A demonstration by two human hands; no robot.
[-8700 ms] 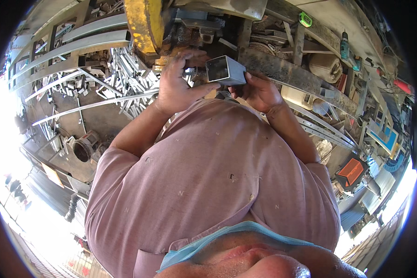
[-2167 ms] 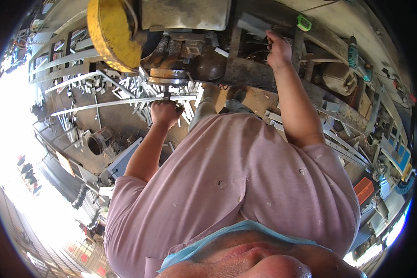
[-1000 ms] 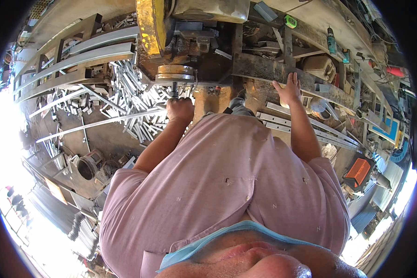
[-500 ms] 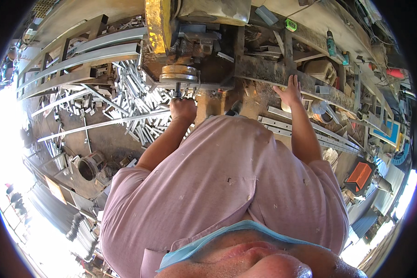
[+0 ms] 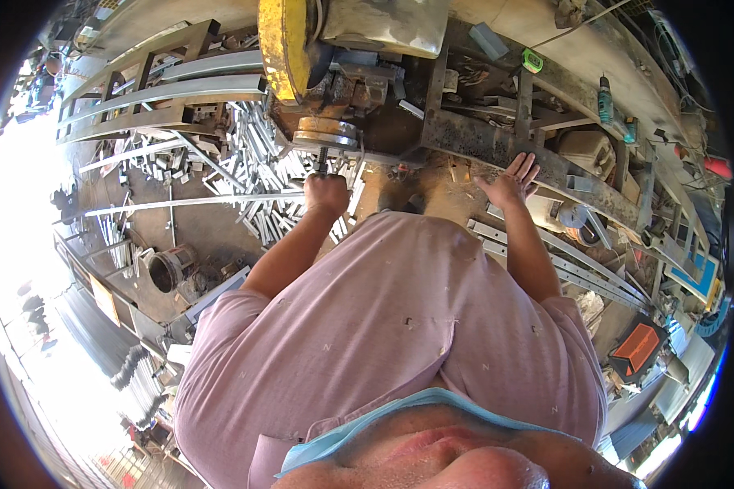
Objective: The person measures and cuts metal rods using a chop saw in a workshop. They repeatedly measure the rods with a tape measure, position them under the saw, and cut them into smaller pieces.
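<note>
My left hand [image 5: 326,195] is closed round the handle end of a dark threaded screw [image 5: 323,160]. That screw runs into a round, worn metal piece [image 5: 326,131] on the front of a cut-off saw, whose scuffed yellow guard [image 5: 282,50] stands just beyond. The handle itself is mostly hidden by my fist. My right hand [image 5: 509,181] has its fingers stretched out and apart, resting at the front edge of a dark steel rail [image 5: 475,138] of the bench. Nothing is held in it. A short grey metal offcut [image 5: 580,183] lies on the rail to its right.
Many cut metal pieces [image 5: 263,155] are heaped on the floor at left, below long steel tubes [image 5: 171,99]. A green tape measure [image 5: 532,60] and a teal drill [image 5: 605,102] lie at the far right. Punched metal bars [image 5: 559,259] and an orange-black box [image 5: 638,349] sit at right.
The whole view has shifted, so the bench sits slightly lower and further right. My right hand has turned a little on the rail. My left fist stays on the screw handle.
</note>
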